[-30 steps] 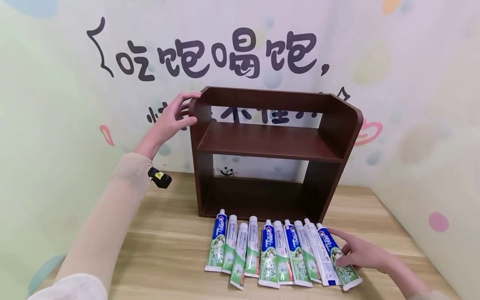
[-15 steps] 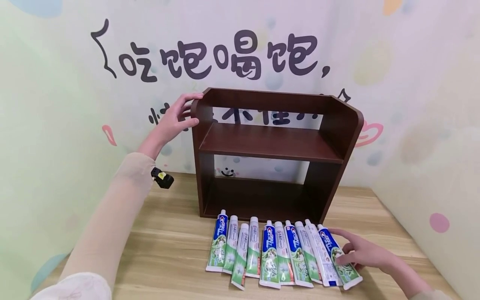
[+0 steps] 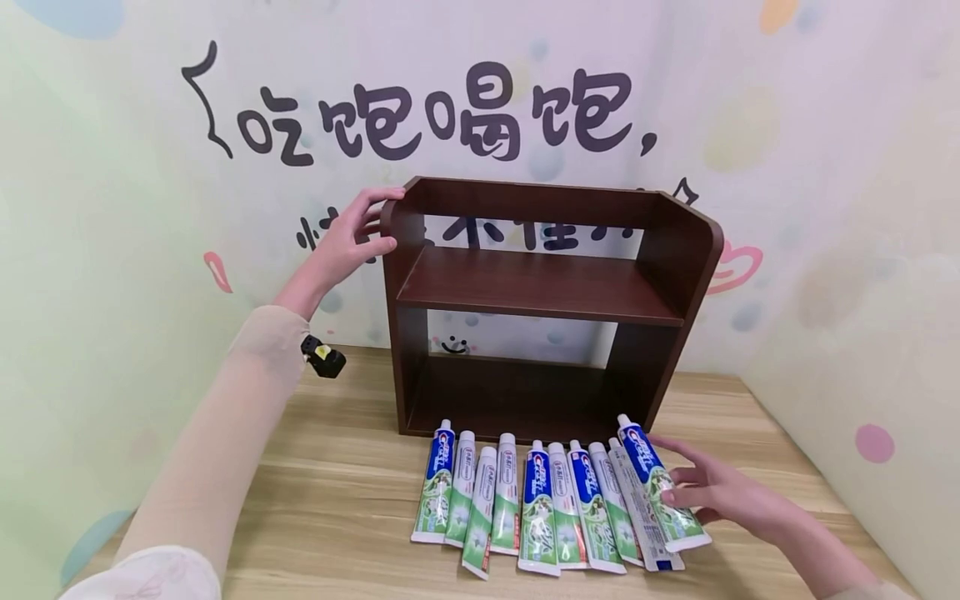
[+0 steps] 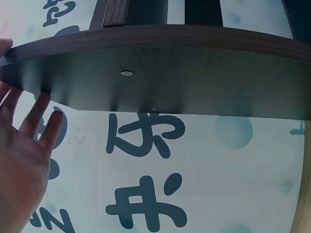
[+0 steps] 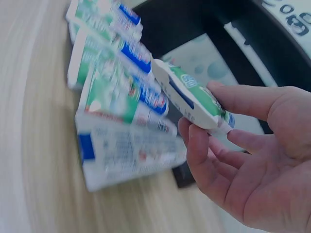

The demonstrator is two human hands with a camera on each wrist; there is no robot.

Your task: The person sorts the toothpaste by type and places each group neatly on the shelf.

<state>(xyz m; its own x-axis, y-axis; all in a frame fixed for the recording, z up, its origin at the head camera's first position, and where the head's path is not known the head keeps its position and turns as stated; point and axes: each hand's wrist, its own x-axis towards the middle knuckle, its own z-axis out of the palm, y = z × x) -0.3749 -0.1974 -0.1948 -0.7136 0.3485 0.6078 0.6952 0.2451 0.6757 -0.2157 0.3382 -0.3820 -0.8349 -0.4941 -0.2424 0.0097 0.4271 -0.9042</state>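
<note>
My left hand (image 3: pixel 347 242) holds the upper left corner of a dark brown two-tier shelf (image 3: pixel 540 283), thumb at the front edge and a finger over the top. In the left wrist view its other fingers (image 4: pixel 38 114) lie against the side panel's outer face. My right hand (image 3: pixel 738 504) pinches a blue and green Crest toothpaste tube (image 3: pixel 648 475) between thumb and fingers. The right wrist view shows this tube (image 5: pixel 192 92) raised off the table, end toward the camera. Below it lies a white tube (image 5: pixel 131 150), printed back up, at the right end of a row.
Several more toothpaste tubes (image 3: pixel 538 508), blue-green and white-green, lie side by side before the shelf, caps toward it. All stand on a wooden table (image 3: pixel 322 492). A wall (image 3: pixel 525 108) with large dark lettering rises close behind; side walls flank the table.
My right hand has lifted the rightmost Crest tube off the table and shifted it slightly left and toward the shelf, over the white tube. My left hand stays on the shelf.
</note>
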